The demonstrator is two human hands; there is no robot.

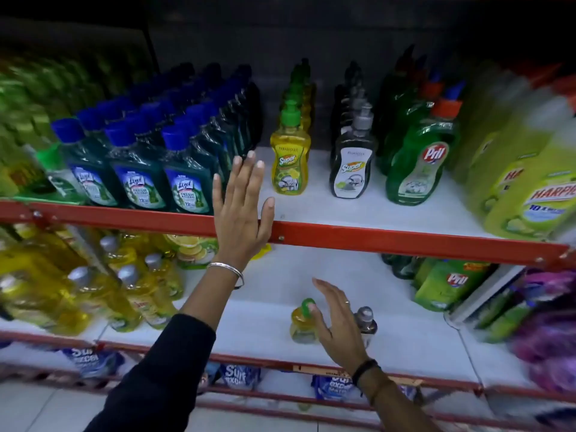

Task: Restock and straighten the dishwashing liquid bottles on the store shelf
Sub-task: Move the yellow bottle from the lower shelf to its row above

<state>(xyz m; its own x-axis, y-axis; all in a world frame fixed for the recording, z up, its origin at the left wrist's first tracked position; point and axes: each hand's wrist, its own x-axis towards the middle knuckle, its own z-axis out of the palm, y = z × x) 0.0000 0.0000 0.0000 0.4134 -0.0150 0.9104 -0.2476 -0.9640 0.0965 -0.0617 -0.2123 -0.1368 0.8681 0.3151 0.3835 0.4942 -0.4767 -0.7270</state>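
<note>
At shelf front, upper tier: left hand (pixel 240 210), fingers spread wide and flat, empty, palm facing the shelf, laid across the red shelf edge (pixel 374 238); silver bangle (pixel 226 269) at the wrist, black sleeve (pixel 162 369) below. Just left of its fingertips, the end of the blue-capped Lizol bottles (pixel 187 185), three rows deep, upright. Just right, well clear of the thumb, a yellow Super bottle (pixel 290 163), upright, long axis vertical, green pump cap up, label facing out; more of the same file behind it into shadow. Beside that, a grey Super bottle (pixel 352 169), likewise upright, then green Pril bottles (pixel 417 169) leaning slightly left.

Lower tier: right hand (pixel 335 319), open and relaxed, holding nothing, ring on one finger, dark band at the wrist. It sits between two upright bottles seen from above: a small yellow bottle (pixel 300 322) with green cap, touching or nearly touching the thumb, and a grey-capped bottle (pixel 366 322) partly hidden behind the fingers. Contact cannot be confirmed. Frame edges are motion-blurred; Harpic bottles (pixel 536 194) at right read only partly.
</note>
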